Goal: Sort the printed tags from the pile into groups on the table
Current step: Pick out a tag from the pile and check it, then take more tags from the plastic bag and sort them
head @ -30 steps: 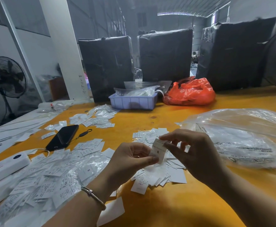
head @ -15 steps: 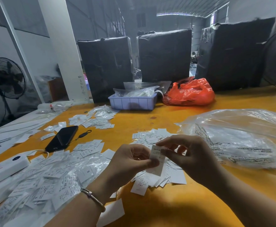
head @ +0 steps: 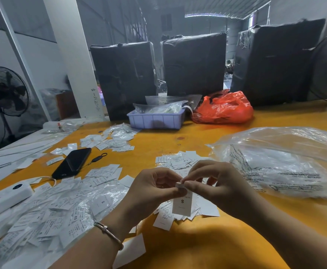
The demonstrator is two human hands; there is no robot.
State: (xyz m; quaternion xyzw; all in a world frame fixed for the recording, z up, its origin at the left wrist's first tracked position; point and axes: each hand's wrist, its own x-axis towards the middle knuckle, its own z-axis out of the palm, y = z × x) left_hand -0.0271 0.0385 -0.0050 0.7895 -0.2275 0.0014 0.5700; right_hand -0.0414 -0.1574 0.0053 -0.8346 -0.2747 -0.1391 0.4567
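A white tag (head: 182,203) printed with an "S" hangs between the two hands, above the near middle of the tabletop (head: 178,249). Its top edge is pinched where the hands meet: the left hand (head: 154,188) pinches it from the left with thumb and forefinger, and the right hand (head: 213,183) pinches it from the right, so each grip is narrow and holds the tag. The tag's lower part hangs free, printed face toward the camera.

Directly under the hands lies a small group of tags (head: 178,210) spread on the tabletop, running from just beyond the fingers to just near of the hanging tag. To the left a large loose pile (head: 52,210) of tags mixed with clear film covers the near-left tabletop. A further group (head: 112,140) lies farther back on the left.

A phone (head: 72,163) lies between the far group and the pile. A clear bag (head: 284,164) sits to the right of the hands. At the far edge stand a tray (head: 155,119) and a red bag (head: 223,107).
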